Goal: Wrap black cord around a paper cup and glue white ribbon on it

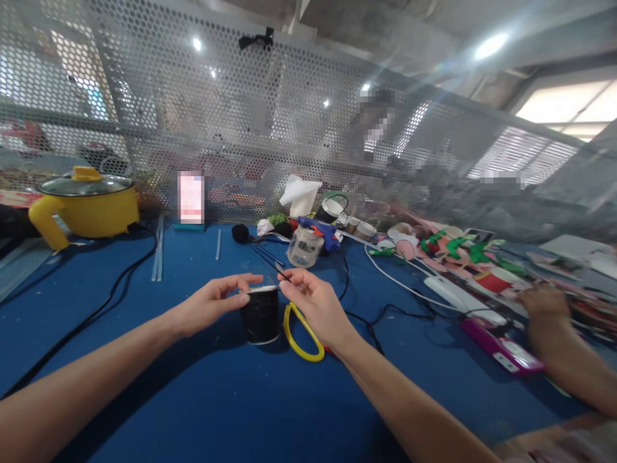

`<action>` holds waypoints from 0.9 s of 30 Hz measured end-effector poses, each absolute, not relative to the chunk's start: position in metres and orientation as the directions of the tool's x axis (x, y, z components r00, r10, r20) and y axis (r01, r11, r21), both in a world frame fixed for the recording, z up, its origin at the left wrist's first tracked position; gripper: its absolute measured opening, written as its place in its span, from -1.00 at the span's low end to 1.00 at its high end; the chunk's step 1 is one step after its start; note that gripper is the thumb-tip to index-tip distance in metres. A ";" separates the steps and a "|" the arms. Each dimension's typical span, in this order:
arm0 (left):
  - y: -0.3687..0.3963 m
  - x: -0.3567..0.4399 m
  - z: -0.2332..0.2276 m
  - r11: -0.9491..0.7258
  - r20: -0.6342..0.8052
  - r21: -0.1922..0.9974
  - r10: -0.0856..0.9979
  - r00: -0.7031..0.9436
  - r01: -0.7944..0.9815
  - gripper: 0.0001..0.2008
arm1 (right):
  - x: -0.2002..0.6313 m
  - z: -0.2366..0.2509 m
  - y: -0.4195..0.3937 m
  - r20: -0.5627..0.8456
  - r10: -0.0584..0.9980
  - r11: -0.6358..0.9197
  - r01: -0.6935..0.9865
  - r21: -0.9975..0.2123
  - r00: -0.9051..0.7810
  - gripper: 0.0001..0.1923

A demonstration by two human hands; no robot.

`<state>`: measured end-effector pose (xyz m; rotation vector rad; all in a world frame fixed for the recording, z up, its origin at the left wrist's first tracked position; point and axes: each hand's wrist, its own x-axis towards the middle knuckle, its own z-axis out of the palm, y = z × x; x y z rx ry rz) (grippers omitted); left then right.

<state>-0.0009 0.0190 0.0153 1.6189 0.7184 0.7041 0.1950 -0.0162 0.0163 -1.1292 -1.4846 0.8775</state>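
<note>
Black thread spool (261,314): stands upright on the blue tabletop (202,399), centre, between both hands. Left hand (212,303): fingertips rest on the spool's top rim, a light narrow grip that seems to steady it. Right hand (315,305): thumb and forefinger pinched shut on a thin dark strand or tool tip just above the spool; which of the two cannot be told. Yellow-handled scissors (303,334): lie flat just right of the spool, partly under the right hand, within easy reach. Clear jar (304,246): behind, with a blue glue gun (319,230) beside it. Yellow pot (85,206): far left, lidded, cord trailing. Another person's hand (544,308): right edge, near a pink phone (501,347) and green ribbon scraps (457,247).
</note>
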 end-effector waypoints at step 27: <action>0.026 -0.005 0.015 -0.148 0.011 0.980 0.715 0.699 0.135 -0.79 | 0.193 -0.001 -0.018 0.234 0.970 0.244 0.302 -0.921 -0.071 -0.80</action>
